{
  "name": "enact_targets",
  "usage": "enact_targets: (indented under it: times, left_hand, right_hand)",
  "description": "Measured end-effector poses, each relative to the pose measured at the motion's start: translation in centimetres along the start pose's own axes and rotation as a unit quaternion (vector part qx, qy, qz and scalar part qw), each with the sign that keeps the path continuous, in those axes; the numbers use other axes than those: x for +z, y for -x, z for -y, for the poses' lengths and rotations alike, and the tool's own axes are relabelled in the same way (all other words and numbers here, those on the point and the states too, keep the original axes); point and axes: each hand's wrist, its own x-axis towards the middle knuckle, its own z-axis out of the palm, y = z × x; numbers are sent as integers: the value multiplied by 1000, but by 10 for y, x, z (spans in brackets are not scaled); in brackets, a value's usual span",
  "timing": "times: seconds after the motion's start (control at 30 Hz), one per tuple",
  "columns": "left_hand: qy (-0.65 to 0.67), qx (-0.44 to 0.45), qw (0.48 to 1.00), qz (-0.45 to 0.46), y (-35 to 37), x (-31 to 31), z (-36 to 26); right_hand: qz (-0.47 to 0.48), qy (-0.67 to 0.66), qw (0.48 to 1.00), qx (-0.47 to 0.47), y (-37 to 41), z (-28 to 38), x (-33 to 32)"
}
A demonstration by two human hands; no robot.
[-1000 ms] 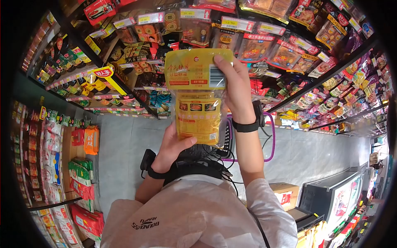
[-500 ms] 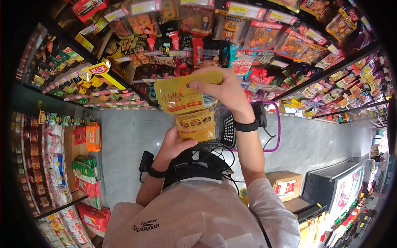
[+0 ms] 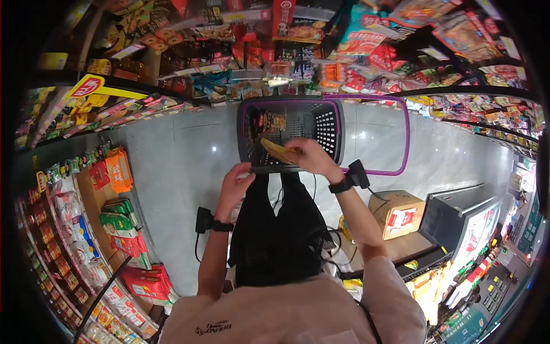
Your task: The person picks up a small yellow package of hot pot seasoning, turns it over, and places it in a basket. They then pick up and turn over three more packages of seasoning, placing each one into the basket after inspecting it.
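A dark shopping basket (image 3: 245, 137) with a purple-edged rim stands in front of my legs, its purple handle (image 3: 408, 135) folded out to the right. My right hand (image 3: 312, 157) reaches over the near rim and pinches a yellow snack pouch (image 3: 274, 150), which tilts down into the basket. Another small packet (image 3: 271, 121) lies inside, toward the far left. At the near left corner of the basket is my left hand (image 3: 235, 184), holding nothing, its thumb apart from the fingers and its fingertips right at the rim.
Shelves of bagged snacks (image 3: 361, 40) run just past the basket. On the left, more shelves (image 3: 74, 212) carry hanging packets (image 3: 119, 172). A cardboard box (image 3: 398, 212) and a grey cabinet (image 3: 464, 209) stand close on my right. Grey tiled floor (image 3: 177, 166) lies around the basket.
The yellow pouch, held up in both hands before, is now lowered into the basket by my right hand. My left hand has let go of it. The view has tilted down toward the basket.
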Motion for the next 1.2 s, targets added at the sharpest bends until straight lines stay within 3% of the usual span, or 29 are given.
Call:
enact_targets:
  times: [0.07,0.17,0.2,0.3,0.5,0.53,0.6,0.87,0.97,1.07,1.13,1.17,1.2]
  left_hand:
    - [20,-28,999,38,-5,-6,23]
    - [19,-81,993,84,-2,-4,58]
    - [-57,-93,990,90,-3,-3,53]
    - [-118,-120,981,92,-7,-3,93]
    - [-35,-191,977,90,2,4,196]
    - [-32,-168,982,81,6,6,211]
    - [-1,-232,970,76,8,9,226]
    - [95,-329,938,48,42,12,267]
    - [96,-331,937,61,46,11,268]
    - [111,-308,944,49,39,7,263]
    - [125,-306,943,39,31,5,250]
    - [132,-301,944,35,28,3,240]
    - [120,-274,953,43,28,1,235]
  right_hand:
    - [-51,79,994,52,-14,-42,30]
    - [-127,86,980,128,-38,-125,73]
    - [-176,91,975,100,-47,-161,88]
    - [-177,115,963,168,-77,-240,117]
    - [-143,184,933,274,-136,-372,159]
    - [-132,203,925,293,-146,-389,165]
    - [-119,203,925,299,-163,-438,181]
    - [-152,225,911,310,-208,-504,193]
    - [-228,182,915,280,-218,-507,207]
    - [-167,160,957,174,-222,-479,220]
    - [-63,242,962,112,-214,-485,246]
    - [4,161,972,170,-205,-440,240]
    - [10,150,977,148,-191,-431,253]
